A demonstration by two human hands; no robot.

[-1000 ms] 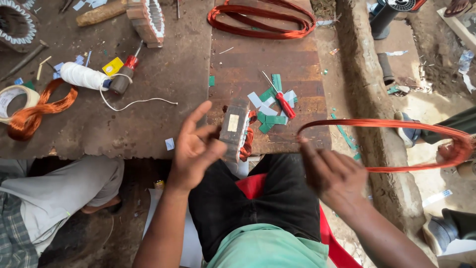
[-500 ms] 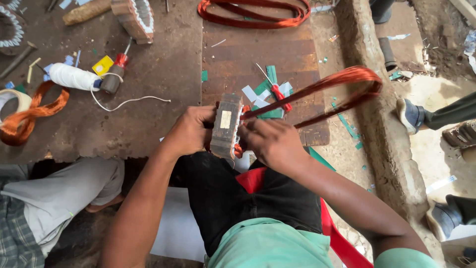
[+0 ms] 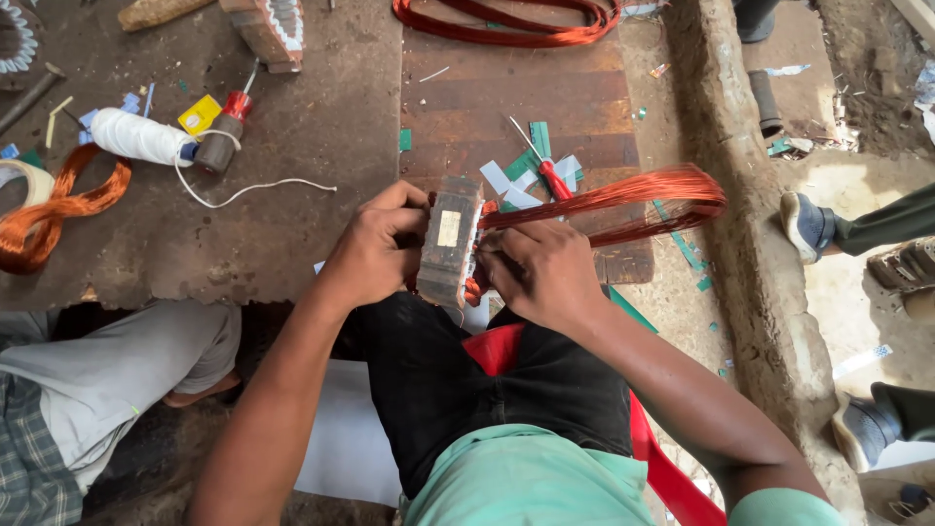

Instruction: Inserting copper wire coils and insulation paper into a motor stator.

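Note:
A grey metal motor stator [image 3: 450, 240] stands on edge at the near rim of the workbench, above my lap. My left hand [image 3: 375, 245] clasps its left face. My right hand [image 3: 541, 268] presses against its right face, where a long loop of orange copper wire coil [image 3: 638, 200] enters the stator and stretches out to the right over the bench. A red-handled screwdriver [image 3: 543, 168] lies just behind the coil among green and white paper strips [image 3: 526, 170].
Back left: a white twine spool [image 3: 141, 136], a tape roll [image 3: 24, 180], an orange coil [image 3: 58, 209], another stator [image 3: 268, 29]. A red coil [image 3: 506, 24] lies at the back. Another person's legs [image 3: 107, 370] are at left; feet [image 3: 813, 224] stand right.
The copper loop has swung from low at my right up onto the bench beside the stator. My right hand moved in from the right to the stator; both hands now close on it.

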